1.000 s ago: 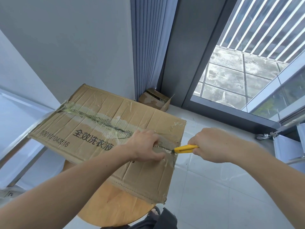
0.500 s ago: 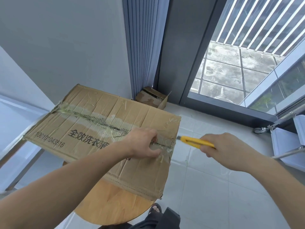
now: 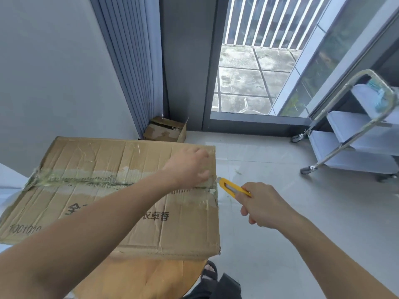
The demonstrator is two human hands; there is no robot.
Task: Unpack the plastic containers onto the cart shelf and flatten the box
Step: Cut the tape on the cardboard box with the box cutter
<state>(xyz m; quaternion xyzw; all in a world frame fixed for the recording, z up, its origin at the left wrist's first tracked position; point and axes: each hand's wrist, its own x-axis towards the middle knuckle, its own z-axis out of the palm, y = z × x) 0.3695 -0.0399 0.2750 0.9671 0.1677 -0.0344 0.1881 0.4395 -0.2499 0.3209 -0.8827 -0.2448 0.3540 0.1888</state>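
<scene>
Loosely bent, the fingers of the left hand (image 3: 190,167) rest knuckles-up on the top of the cardboard box (image 3: 103,160), near its right edge and just on the far side of the taped seam (image 3: 86,182). They press on the cardboard and grip nothing. The right hand (image 3: 263,207) is clenched round the handle of a yellow utility knife (image 3: 234,187). The knife's tip points left and sits right at the box's right edge, level with the seam; whether the blade is in the tape I cannot tell.

The box lies flat with its flaps closed, and the worn, greenish tape runs left to right across its top. Printed characters and a number show on the near flap, partly hidden by the left forearm. It rests on a round wooden table (image 3: 140,277) whose rim shows below the near edge of the box.

Further out, a small open cardboard carton (image 3: 166,131) stands on the tiled floor (image 3: 269,244) against a pleated curtain (image 3: 133,61). At the right is a steel-framed cart (image 3: 345,145) on castors with pale shelves, well apart from the box and beside the glass door (image 3: 248,83). A foot in a black sandal (image 3: 208,274) shows at the near edge.
</scene>
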